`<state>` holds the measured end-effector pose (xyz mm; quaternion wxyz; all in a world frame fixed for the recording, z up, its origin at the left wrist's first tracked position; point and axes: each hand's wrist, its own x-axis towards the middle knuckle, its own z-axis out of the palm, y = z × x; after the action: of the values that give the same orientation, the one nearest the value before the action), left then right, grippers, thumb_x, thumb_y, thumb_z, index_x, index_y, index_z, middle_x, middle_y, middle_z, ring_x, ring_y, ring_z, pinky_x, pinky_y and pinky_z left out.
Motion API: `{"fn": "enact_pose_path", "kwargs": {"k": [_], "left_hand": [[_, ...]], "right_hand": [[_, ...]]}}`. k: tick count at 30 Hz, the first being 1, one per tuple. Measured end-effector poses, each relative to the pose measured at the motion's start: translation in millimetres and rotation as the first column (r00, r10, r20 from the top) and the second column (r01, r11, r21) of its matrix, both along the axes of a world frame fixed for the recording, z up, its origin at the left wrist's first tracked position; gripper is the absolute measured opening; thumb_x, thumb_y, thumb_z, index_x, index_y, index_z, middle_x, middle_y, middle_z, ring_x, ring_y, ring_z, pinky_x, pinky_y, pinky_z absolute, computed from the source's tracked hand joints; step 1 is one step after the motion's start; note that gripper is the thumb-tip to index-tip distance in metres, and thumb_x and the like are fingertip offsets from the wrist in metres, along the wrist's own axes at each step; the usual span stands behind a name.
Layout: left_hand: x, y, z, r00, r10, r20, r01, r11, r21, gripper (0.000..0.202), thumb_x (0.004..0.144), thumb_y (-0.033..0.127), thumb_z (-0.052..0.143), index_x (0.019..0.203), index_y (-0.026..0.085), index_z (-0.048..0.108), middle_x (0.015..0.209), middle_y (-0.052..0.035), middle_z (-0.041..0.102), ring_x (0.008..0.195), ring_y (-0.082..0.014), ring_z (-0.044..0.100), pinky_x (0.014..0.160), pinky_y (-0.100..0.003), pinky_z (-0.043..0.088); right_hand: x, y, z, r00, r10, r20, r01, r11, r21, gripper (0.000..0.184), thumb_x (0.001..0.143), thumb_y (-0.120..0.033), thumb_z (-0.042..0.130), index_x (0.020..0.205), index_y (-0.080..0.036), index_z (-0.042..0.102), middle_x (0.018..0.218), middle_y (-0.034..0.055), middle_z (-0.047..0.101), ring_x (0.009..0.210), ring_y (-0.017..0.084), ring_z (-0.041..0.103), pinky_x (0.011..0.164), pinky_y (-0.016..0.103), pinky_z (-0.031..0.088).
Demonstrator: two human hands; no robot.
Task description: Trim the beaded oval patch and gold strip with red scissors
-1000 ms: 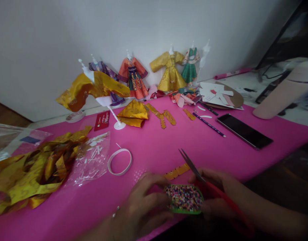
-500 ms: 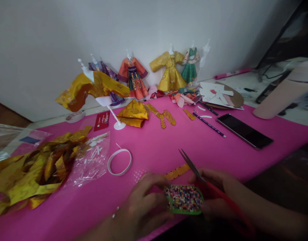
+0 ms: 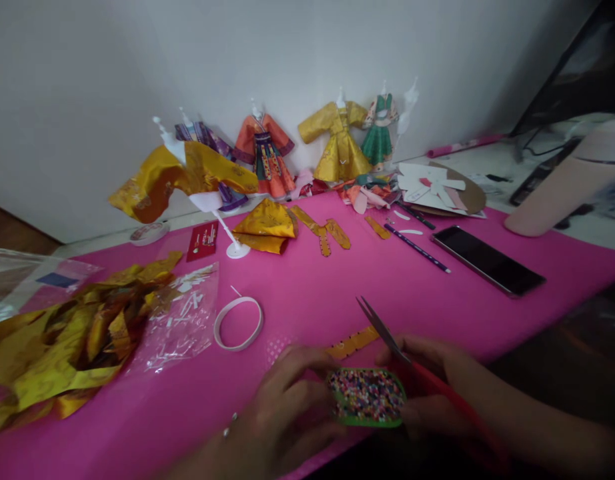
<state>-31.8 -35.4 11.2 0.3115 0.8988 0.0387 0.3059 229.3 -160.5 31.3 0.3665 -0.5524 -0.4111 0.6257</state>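
Note:
A small green-rimmed case (image 3: 368, 397), its face covered in tiny multicoloured beads, is between my hands at the table's near edge. My left hand (image 3: 300, 407) grips its left side with curled fingers. At its right end is my right hand (image 3: 437, 380), which holds red-handled scissors (image 3: 382, 327) with the blades pointing up and left, slightly apart. The right fingertips also touch the case. Just behind it a strip of gold fabric (image 3: 350, 343) with dark marks along its edges lies flat, partly under the scissor blades.
Gold fabric scraps (image 3: 77, 340) and a clear bag (image 3: 187, 320) lie left, near a white tape ring (image 3: 238, 325). Doll dresses on stands, including a yellow one (image 3: 341, 143), line the wall. A phone (image 3: 487, 260), purple pencil (image 3: 417, 248) and pink bottle (image 3: 562, 180) are on the right.

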Motion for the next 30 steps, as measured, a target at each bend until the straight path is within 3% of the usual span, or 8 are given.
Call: {"fn": "enact_pose_path", "kwargs": {"k": [3,6,11,14,20,26,30], "left_hand": [[0.9,-0.4,-0.4,1.000,0.000,0.005,0.000,1.000,0.003,0.021,0.118,0.041,0.055,0.116,0.020,0.063,0.131,-0.0085,0.064,0.119,-0.0160,0.067,0.107,-0.023,0.056],[1.3,-1.2,-0.8,1.000,0.000,0.008,0.000,1.000,-0.001,0.021,0.118,0.041,0.056,0.115,0.021,0.063,0.132,-0.0079,0.063,0.120,-0.0156,0.066,0.106,-0.022,0.057],[-0.2,-1.4,-0.1,1.000,0.003,0.001,-0.003,1.000,-0.016,0.021,0.118,0.041,0.056,0.116,0.022,0.065,0.132,-0.0081,0.063,0.120,-0.0168,0.067,0.106,-0.025,0.058],[-0.2,-1.8,1.1,1.000,-0.003,-0.014,0.002,1.000,-0.017,0.021,0.118,0.040,0.055,0.118,0.023,0.066,0.131,-0.0090,0.064,0.118,-0.0184,0.068,0.102,-0.027,0.060],[2.5,-2.0,3.6,1.000,0.019,-0.019,-0.020,1.000,-0.021,0.021,0.117,0.041,0.056,0.122,0.023,0.065,0.126,-0.0098,0.067,0.114,-0.0193,0.070,0.096,-0.027,0.062],[4.1,-2.9,2.3,0.998,0.039,0.040,-0.035,0.996,-0.079,0.028,0.113,0.047,0.065,0.129,0.024,0.060,0.121,-0.0081,0.071,0.112,-0.0188,0.072,0.098,-0.026,0.060],[2.0,-5.3,-0.2,0.997,0.073,-0.001,-0.072,0.991,-0.113,0.035,0.111,0.048,0.068,0.137,0.026,0.060,0.124,-0.0090,0.072,0.115,-0.0205,0.072,0.100,-0.028,0.060]], "right_hand": [[0.2,-1.7,-4.1,0.989,-0.009,-0.150,0.004,0.999,-0.037,0.050,0.076,-0.042,0.098,0.115,-0.028,0.070,0.105,0.0026,0.079,0.083,0.023,0.075,0.073,0.035,0.059],[2.0,-2.3,-6.1,0.983,0.003,-0.183,-0.005,1.000,-0.012,0.050,0.078,-0.037,0.097,0.119,-0.027,0.070,0.106,0.0022,0.080,0.081,0.021,0.074,0.082,0.037,0.060],[3.1,-1.2,-4.6,0.989,0.016,-0.149,-0.017,1.000,-0.009,0.053,0.078,-0.041,0.098,0.122,-0.027,0.070,0.106,0.0033,0.079,0.085,0.023,0.074,0.080,0.037,0.060],[0.5,0.2,-2.7,0.981,0.002,-0.196,-0.007,1.000,-0.022,0.056,0.075,-0.045,0.099,0.120,-0.027,0.071,0.103,0.0022,0.078,0.082,0.023,0.073,0.088,0.043,0.060],[-2.0,1.4,-0.8,0.982,-0.012,-0.190,0.002,0.999,-0.051,0.060,0.073,-0.050,0.099,0.122,-0.027,0.072,0.101,0.0030,0.077,0.080,0.022,0.071,0.073,0.038,0.059],[1.9,0.6,-5.1,0.993,0.012,-0.117,-0.015,1.000,-0.026,0.058,0.074,-0.049,0.099,0.119,-0.027,0.071,0.102,0.0028,0.076,0.081,0.022,0.073,0.072,0.036,0.060],[1.1,0.6,-6.1,0.993,0.006,-0.117,-0.010,0.999,-0.034,0.060,0.074,-0.054,0.097,0.122,-0.027,0.072,0.097,0.0008,0.073,0.079,0.021,0.073,0.069,0.033,0.059]]}}
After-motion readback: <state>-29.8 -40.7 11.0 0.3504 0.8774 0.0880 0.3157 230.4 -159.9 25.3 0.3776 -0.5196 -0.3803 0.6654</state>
